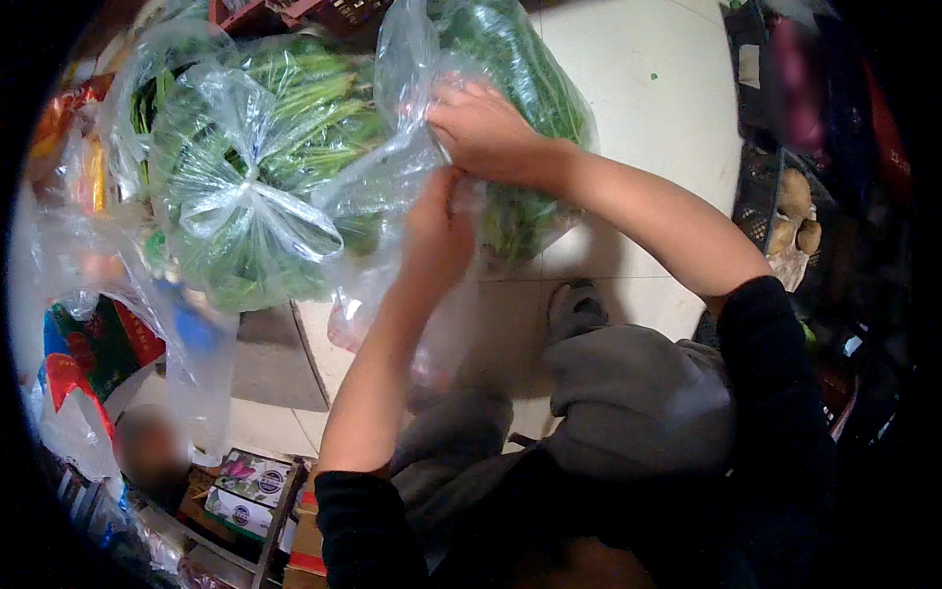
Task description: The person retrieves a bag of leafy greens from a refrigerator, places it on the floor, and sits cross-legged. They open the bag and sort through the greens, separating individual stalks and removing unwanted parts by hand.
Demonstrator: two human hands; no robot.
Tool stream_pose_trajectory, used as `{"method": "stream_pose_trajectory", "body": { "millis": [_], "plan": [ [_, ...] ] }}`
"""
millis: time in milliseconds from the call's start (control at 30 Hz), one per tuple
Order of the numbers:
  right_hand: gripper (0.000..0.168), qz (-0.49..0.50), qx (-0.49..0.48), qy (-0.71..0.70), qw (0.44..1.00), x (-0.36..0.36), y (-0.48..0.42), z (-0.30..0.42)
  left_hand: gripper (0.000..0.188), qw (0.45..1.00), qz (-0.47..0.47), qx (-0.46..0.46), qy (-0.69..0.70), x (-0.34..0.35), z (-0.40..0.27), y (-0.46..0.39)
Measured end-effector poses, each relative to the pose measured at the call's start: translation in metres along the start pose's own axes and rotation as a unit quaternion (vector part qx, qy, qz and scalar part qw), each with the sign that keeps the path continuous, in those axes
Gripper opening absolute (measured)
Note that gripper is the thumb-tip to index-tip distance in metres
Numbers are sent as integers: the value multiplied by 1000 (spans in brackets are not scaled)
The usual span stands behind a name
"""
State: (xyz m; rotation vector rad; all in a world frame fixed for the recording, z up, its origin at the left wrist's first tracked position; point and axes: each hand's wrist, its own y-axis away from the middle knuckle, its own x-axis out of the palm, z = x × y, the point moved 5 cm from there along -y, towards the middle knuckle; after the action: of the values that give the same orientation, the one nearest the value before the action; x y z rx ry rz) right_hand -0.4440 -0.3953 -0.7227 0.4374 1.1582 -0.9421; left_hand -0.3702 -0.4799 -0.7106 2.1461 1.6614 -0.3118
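My right hand (pixel 482 125) is at the gathered clear plastic (pixel 405 73) between two bulky bags of leafy greens, its fingers spread over the film. Just below, my left hand (pixel 440 228) is curled and blurred, closed around part of the same film. On the left lies a clear bag of green stalks with a tied knot (pixel 249 184) in its plastic. Another clear bag of greens (pixel 515 66) extends up and down behind my right hand. Loose clear plastic (pixel 441 324) hangs below my left hand. My fingertips are partly hidden by film.
Tan floor tiles (pixel 633 110) lie beneath and to the right. Brown root vegetables (pixel 795 195) rest in a dark crate at the right. Printed boxes (pixel 254 475) stand on a rack at lower left. Colourful plastic bags (pixel 96 346) crowd the left; a reddish crate (pixel 280 15) is at top.
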Motion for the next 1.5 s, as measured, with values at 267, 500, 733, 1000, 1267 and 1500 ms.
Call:
{"method": "stream_pose_trajectory", "body": {
  "millis": [267, 500, 733, 1000, 1267, 1500],
  "plan": [
    [70, 200, 236, 439, 844, -90, 28, -80, 43, 911, 95, -118, -383, -10, 62, -14],
    [42, 343, 191, 453, 801, -105, 150, -153, 39, 899, 121, -42, -418, 11, 72, 3],
    [33, 129, -158, -10, 979, -44, 103, 29, 27, 923, 303, 42, -233, 90, 48, 37],
    [21, 425, 210, -157, 867, 6, 218, 16, 31, 967, 164, -77, -177, 103, 58, 80],
    [43, 25, 460, -367, 808, 2, 169, -36, 32, 964, 93, -1, -248, 117, 48, 50],
    [55, -78, 431, -215, 873, 28, 140, -36, 15, 978, 118, -7, -173, 119, 48, 41]
  ]
}}
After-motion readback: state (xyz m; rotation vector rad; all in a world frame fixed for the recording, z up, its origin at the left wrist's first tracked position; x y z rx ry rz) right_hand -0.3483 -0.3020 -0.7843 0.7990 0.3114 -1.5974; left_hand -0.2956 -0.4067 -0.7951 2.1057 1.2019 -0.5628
